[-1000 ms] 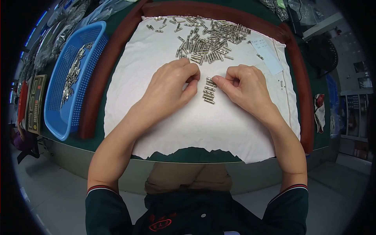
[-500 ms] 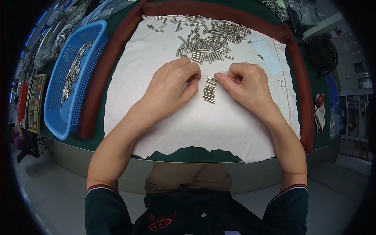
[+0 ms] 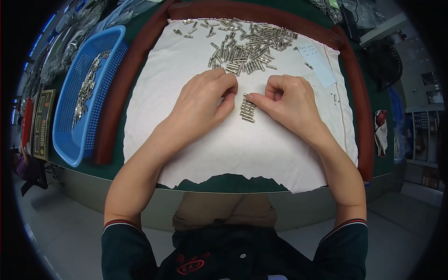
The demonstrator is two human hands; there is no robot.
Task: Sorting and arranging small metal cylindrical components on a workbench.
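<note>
On the white cloth (image 3: 186, 135) spread over the green bench (image 3: 233, 183), both hands are working at a short stack of small metal pins (image 3: 247, 108) lying side by side, parallel, approx. mid-cloth. Vs. a sec ago, the right hand (image 3: 291, 102) is sitting a bit farther back from the row w/ its thumb and forefinger tips pinched together right at the row's upper end, touching or nearly touching the top pin; can't tell if a pin is actually held between the tips, too small. The left hand (image 3: 205, 100) is curling loosely, fingers bent, fingertips just beside the row's left edge; whether it's gripping anything is hidden under the knuckles. The row itself is looking roughly the same length as before, maybe one pin more, hard to say at this res. So the change is small: the hands are closing in around the row's top, and judging from that, the lining-up work is going on pin by pin, w/ most of the stock not yet touched. That stock, a loose heap of pins (image 3: 247, 49), is lying well beyond the hands toward the cloth's far edge, w/ a few strays near the corner. To the left, off the cloth, a blue basket (image 3: 70, 140) is holding more metal parts; a paper slip (image 3: 319, 63) is lying at the right of the heap.
</note>
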